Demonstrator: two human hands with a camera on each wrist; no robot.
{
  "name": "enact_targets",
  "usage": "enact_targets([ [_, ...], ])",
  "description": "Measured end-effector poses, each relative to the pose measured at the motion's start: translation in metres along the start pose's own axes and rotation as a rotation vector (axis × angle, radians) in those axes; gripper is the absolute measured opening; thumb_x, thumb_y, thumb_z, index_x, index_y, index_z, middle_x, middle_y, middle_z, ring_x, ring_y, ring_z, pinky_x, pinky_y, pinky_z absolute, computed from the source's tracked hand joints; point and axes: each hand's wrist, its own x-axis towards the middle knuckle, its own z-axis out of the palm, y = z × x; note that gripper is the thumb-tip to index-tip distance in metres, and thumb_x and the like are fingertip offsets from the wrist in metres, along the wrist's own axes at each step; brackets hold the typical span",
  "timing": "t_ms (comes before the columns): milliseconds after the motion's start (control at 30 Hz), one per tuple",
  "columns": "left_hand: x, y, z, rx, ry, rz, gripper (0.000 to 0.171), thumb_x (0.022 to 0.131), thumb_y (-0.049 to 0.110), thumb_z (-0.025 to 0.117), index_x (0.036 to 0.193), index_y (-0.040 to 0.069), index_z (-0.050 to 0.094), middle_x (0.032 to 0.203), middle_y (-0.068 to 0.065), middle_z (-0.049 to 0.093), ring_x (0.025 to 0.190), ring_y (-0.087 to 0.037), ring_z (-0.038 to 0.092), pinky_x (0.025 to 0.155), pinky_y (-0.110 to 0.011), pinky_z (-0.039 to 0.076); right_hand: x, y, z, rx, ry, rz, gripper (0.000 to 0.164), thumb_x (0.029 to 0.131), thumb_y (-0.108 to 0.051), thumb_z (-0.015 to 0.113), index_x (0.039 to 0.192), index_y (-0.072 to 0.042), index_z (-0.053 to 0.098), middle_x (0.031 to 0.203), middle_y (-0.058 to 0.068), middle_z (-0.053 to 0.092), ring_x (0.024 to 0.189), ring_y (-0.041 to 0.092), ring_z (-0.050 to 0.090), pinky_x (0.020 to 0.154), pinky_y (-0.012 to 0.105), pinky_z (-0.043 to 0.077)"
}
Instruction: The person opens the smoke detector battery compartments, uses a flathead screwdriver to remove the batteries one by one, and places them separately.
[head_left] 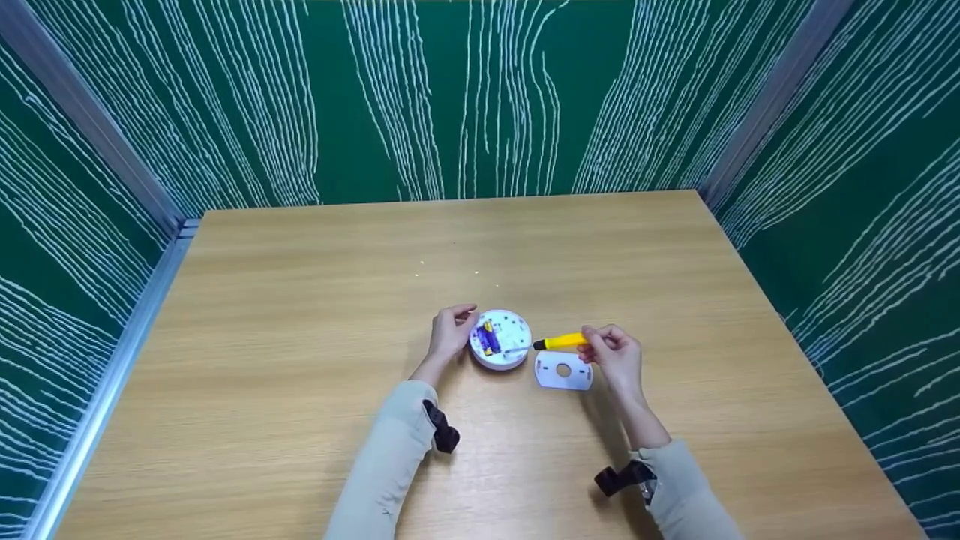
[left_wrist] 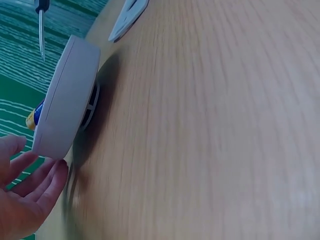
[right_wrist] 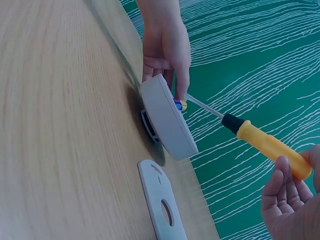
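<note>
A round white smoke detector (head_left: 511, 330) is on the table, its back up, with blue-and-yellow batteries (head_left: 488, 338) in its slot. My left hand (head_left: 450, 334) holds its left edge, thumb at the top rim and fingers at the side and underneath, as the left wrist view (left_wrist: 30, 185) shows. In my right hand (head_left: 616, 360) is a screwdriver (head_left: 562, 341), gripped near the end of its yellow handle. The shaft points left over the detector's back; in the left wrist view, the screwdriver tip (left_wrist: 42, 50) hangs above the surface.
A flat white mounting plate (head_left: 577, 381) with a round central hole lies right of the detector, below the screwdriver. Several tiny pale bits (head_left: 476, 272) are scattered farther back on the wooden table (head_left: 337, 300). Green walls with white streaks stand around the back and sides.
</note>
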Motion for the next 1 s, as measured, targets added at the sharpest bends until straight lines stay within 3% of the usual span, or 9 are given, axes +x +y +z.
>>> enact_targets([
  [233,0.003,-0.002,0.001,0.004,-0.045,-0.033,0.024,0.086,0.011,0.057,0.104,-0.002,0.064,0.100,-0.014,0.064,0.087,-0.021,0.059,0.080,-0.026,0.049,0.028,0.048,-0.010,0.039,-0.015,-0.055,0.026,0.077,-0.024,0.069,0.074,-0.002,0.056,0.063,0.007,0.063,0.049,0.012,0.057,0.047,0.020,0.053],
  [333,0.003,-0.003,0.001,-0.009,-0.067,-0.032,0.023,0.086,0.011,0.057,0.103,-0.002,0.064,0.101,-0.014,0.063,0.089,-0.021,0.059,0.082,-0.026,0.049,0.038,0.064,-0.012,0.033,0.017,-0.079,0.029,0.076,-0.026,0.070,0.074,-0.002,0.055,0.062,0.009,0.062,0.048,0.014,0.056,0.046,0.021,0.053],
  [667,-0.005,-0.006,-0.002,-0.032,-0.072,-0.057,0.021,0.087,0.009,0.056,0.102,-0.003,0.064,0.101,-0.016,0.063,0.097,-0.024,0.057,0.089,-0.027,0.046,0.045,0.074,-0.015,0.015,0.036,-0.087,0.032,0.076,-0.028,0.070,0.075,0.000,0.055,0.063,0.012,0.062,0.047,0.016,0.056,0.044,0.021,0.052],
  [767,-0.007,-0.007,-0.003,-0.051,-0.073,-0.080,0.022,0.087,0.009,0.056,0.104,-0.002,0.064,0.101,-0.015,0.063,0.090,-0.020,0.059,0.079,-0.026,0.051,0.046,0.075,-0.015,-0.009,0.046,-0.086,0.034,0.075,-0.031,0.070,0.076,-0.001,0.055,0.064,0.012,0.062,0.048,0.017,0.056,0.045,0.023,0.053],
  [900,-0.013,-0.007,-0.005,-0.142,-0.085,-0.152,0.024,0.086,0.007,0.055,0.107,-0.005,0.062,0.096,-0.018,0.063,0.067,-0.013,0.059,0.057,-0.026,0.056,0.046,0.074,-0.015,-0.030,0.062,-0.090,0.034,0.075,-0.032,0.070,0.076,-0.001,0.056,0.065,0.013,0.062,0.049,0.019,0.057,0.046,0.024,0.054],
  [1000,-0.017,-0.008,-0.005,-0.202,-0.085,-0.193,0.026,0.086,0.005,0.054,0.108,-0.007,0.059,0.092,-0.018,0.063,0.057,-0.010,0.056,0.052,-0.027,0.056,0.046,0.073,-0.015,-0.027,0.070,-0.094,0.033,0.075,-0.029,0.070,0.076,0.000,0.056,0.065,0.014,0.062,0.049,0.020,0.057,0.045,0.024,0.053],
])
